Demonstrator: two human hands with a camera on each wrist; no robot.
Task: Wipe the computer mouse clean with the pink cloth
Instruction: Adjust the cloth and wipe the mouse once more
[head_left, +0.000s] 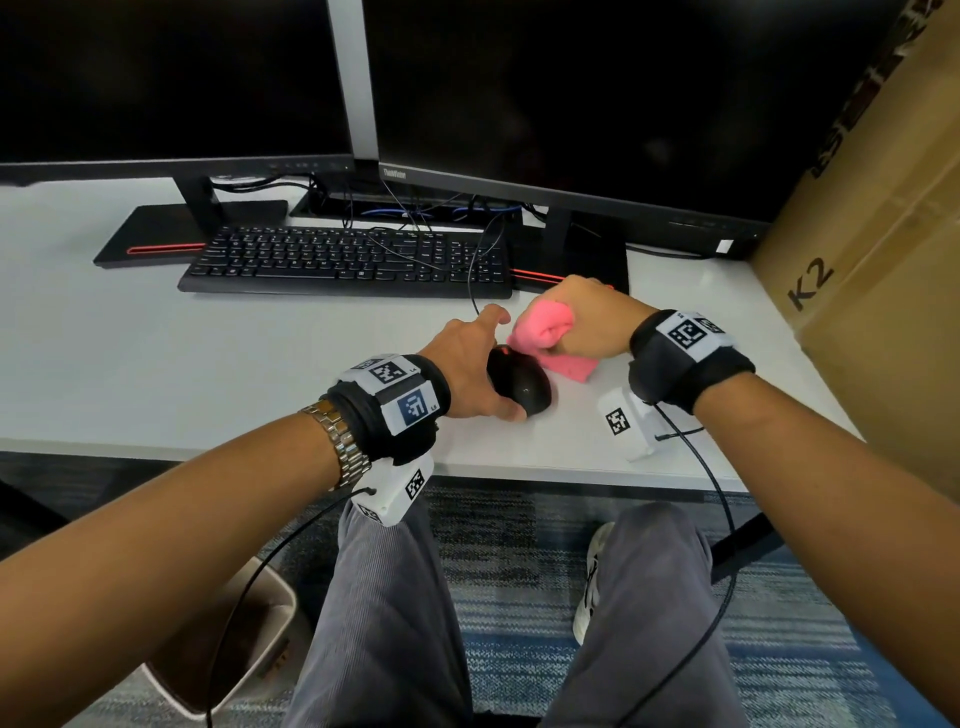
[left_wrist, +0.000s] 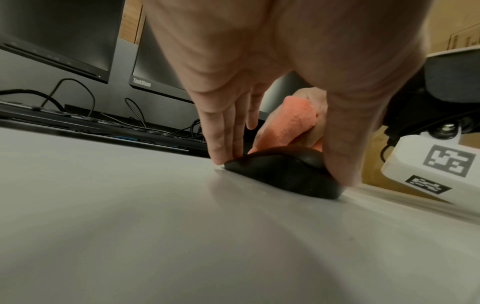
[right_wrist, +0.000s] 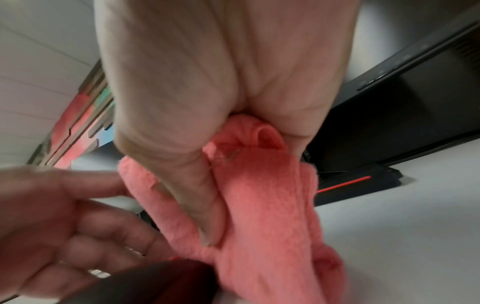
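A black computer mouse (head_left: 519, 382) (left_wrist: 283, 170) lies on the white desk (head_left: 208, 364) near its front edge. My left hand (head_left: 498, 364) pinches it, thumb on the near side and fingers (left_wrist: 223, 144) on the far side. My right hand (head_left: 587, 322) grips a bunched pink cloth (head_left: 545, 332) (right_wrist: 267, 205) in a fist, thumb pressed into the folds. The cloth touches the mouse's far right end in the head view; a fold hangs down to the desk beside it. The mouse's front is hidden by the cloth.
A black keyboard (head_left: 343, 260) and two dark monitors (head_left: 571, 104) on stands fill the back of the desk. The mouse cable (head_left: 475, 280) runs back over the keyboard. A large cardboard box (head_left: 883, 260) stands at the right. A bin (head_left: 234, 649) sits on the floor.
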